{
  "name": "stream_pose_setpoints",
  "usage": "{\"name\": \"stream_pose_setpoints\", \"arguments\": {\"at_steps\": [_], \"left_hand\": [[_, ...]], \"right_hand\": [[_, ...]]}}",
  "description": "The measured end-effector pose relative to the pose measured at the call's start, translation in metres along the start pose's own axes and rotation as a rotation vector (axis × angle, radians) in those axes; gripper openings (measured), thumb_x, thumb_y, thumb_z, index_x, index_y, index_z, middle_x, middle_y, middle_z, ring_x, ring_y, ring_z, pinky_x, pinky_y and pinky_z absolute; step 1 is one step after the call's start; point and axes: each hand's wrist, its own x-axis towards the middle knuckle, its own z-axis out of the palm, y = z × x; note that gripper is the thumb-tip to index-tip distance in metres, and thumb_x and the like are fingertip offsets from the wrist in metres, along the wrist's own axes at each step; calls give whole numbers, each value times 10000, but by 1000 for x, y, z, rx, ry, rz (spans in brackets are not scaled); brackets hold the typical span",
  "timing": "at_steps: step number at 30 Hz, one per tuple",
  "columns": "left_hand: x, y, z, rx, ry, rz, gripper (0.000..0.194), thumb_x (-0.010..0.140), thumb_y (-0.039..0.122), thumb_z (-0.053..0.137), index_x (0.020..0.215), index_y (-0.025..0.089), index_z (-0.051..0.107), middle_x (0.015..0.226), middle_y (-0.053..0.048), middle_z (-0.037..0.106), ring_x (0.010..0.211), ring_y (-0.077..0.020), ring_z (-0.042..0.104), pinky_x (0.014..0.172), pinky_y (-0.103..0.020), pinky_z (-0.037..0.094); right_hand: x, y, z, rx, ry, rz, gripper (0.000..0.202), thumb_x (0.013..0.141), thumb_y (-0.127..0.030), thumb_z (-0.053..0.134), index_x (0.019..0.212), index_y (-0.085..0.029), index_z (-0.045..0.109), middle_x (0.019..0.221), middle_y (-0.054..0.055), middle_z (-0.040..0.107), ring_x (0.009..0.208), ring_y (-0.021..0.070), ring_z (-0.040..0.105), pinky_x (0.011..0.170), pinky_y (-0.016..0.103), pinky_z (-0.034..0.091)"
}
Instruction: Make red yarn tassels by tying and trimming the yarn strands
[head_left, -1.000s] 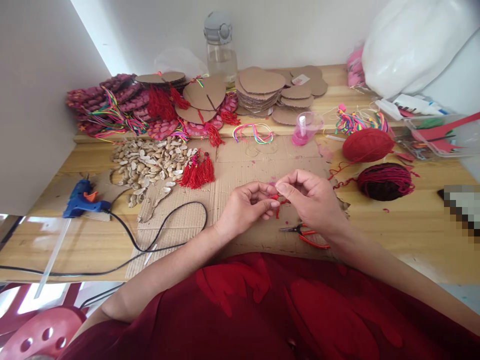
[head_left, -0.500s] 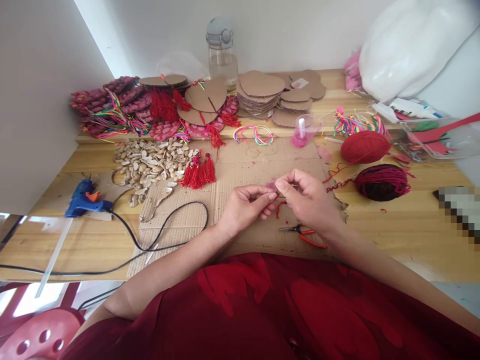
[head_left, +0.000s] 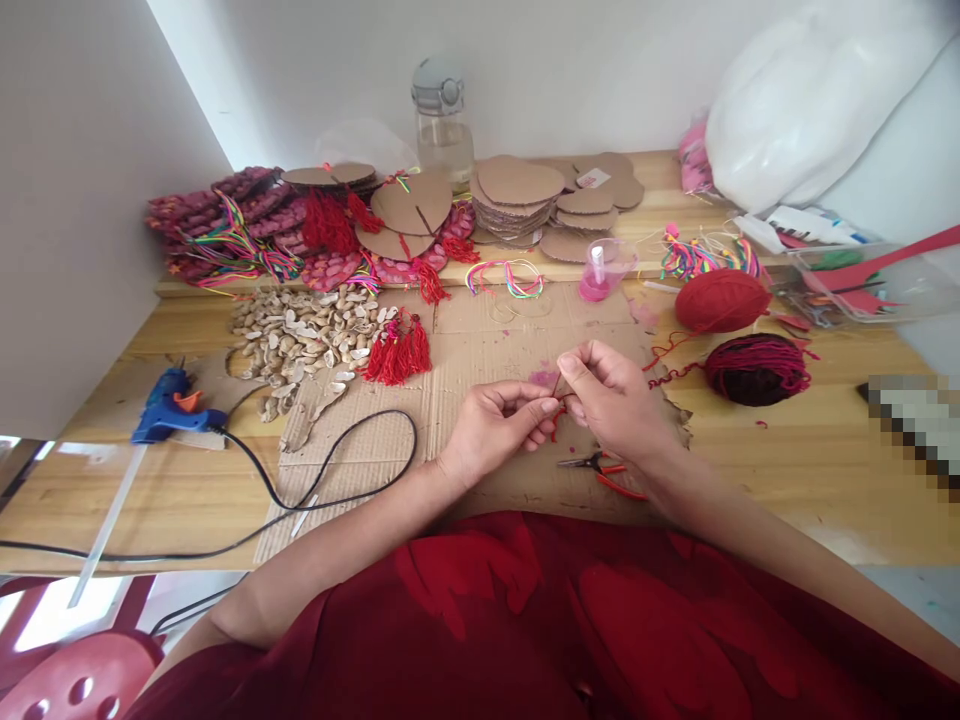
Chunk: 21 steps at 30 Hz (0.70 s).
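Note:
Thin dark red yarn (head_left: 556, 384) runs between my fingertips above the cardboard sheet (head_left: 480, 345). My left hand (head_left: 499, 425) pinches it between thumb and forefinger. On the other side, my right hand (head_left: 611, 400) is closed with thumb and forefinger pressed together on the same yarn, a little higher. A short red strand (head_left: 557, 425) shows beneath the hands. Orange-handled pliers (head_left: 600, 468) lie just below my right hand, partly covered by the wrist. To the right rest a red yarn ball (head_left: 721, 300) and a dark magenta yarn ball (head_left: 757, 370), their strands trailing toward my right hand.
Red tassels (head_left: 397, 350) lie beside a heap of peanut shells (head_left: 307, 335). A blue glue gun (head_left: 169, 405) with a looping black cord sits at left. Cardboard discs (head_left: 517, 195), a water bottle (head_left: 442, 130) and a pink-stained cup (head_left: 600, 272) stand behind. A plastic box (head_left: 885, 290) is at right.
My right hand has risen slightly relative to the left, and a short length of red yarn now shows between the fingertips. The whole view has shifted a little.

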Motion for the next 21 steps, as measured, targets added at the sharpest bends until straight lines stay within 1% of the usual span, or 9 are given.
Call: {"name": "stream_pose_setpoints", "arguments": {"at_steps": [2, 5, 7, 10, 13, 16, 17, 19, 21], "left_hand": [[1, -2, 0, 27, -12, 9, 249, 776, 338, 765, 885, 118, 725, 627, -9, 687, 479, -63, 579, 476, -173, 490], [2, -5, -1, 67, -24, 21, 229, 791, 343, 748, 850, 125, 719, 621, -6, 675, 480, -64, 572, 461, -170, 474], [2, -4, -2, 84, -14, 14, 230, 798, 350, 742, 862, 129, 721, 623, -6, 673, 482, -66, 569, 460, -173, 470], [1, -3, -1, 98, -5, 10, 260, 804, 353, 736, 944, 134, 729, 639, -9, 677, 498, -71, 573, 474, -180, 477], [1, -2, -1, 128, -43, 23, 258, 808, 344, 730, 958, 135, 720, 632, -4, 665, 511, -74, 571, 488, -183, 483], [0, -1, -2, 209, -96, 27, 197, 834, 334, 693, 852, 138, 700, 632, -7, 653, 515, -70, 560, 476, -169, 471], [-1, -1, -3, 242, -107, 36, 194, 838, 333, 685, 828, 140, 697, 680, -23, 673, 527, -72, 565, 456, -162, 459], [-2, 3, -4, 305, -105, 83, 191, 821, 333, 696, 804, 144, 709, 914, -82, 720, 622, -99, 616, 405, -146, 433], [-5, 7, -3, 344, -94, 140, 181, 792, 327, 719, 790, 146, 727, 1194, -120, 668, 795, -157, 668, 366, -136, 420]], "right_hand": [[0, -1, -2, -38, 19, -5, 269, 919, -446, 584, 812, -215, 496, 529, -72, 452, 415, 85, 365, 415, 238, 275], [1, 0, -6, -134, 58, -70, 252, 914, -437, 600, 825, -213, 526, 556, -53, 462, 463, 102, 394, 442, 246, 295], [2, 1, -9, -163, 69, -96, 247, 916, -435, 598, 825, -216, 530, 577, -42, 468, 494, 114, 404, 463, 252, 311], [4, 1, -14, -182, 68, -117, 240, 914, -423, 590, 812, -217, 520, 595, -36, 471, 520, 122, 415, 485, 259, 326], [5, -3, -17, -252, 26, -128, 209, 909, -379, 585, 804, -208, 529, 600, -34, 475, 532, 122, 424, 499, 260, 329], [2, -9, -19, -296, -52, -154, 185, 915, -342, 574, 802, -199, 541, 604, -35, 479, 536, 118, 435, 511, 261, 338], [1, -11, -19, -296, -77, -163, 181, 918, -334, 571, 802, -197, 545, 610, -35, 482, 536, 116, 435, 514, 261, 341], [-3, -16, -19, -278, -115, -173, 178, 924, -322, 568, 802, -193, 550, 627, -34, 491, 538, 110, 430, 520, 260, 345], [-6, -20, -19, -253, -141, -173, 179, 924, -318, 571, 802, -188, 551, 636, -33, 497, 541, 106, 423, 523, 259, 345]]}}
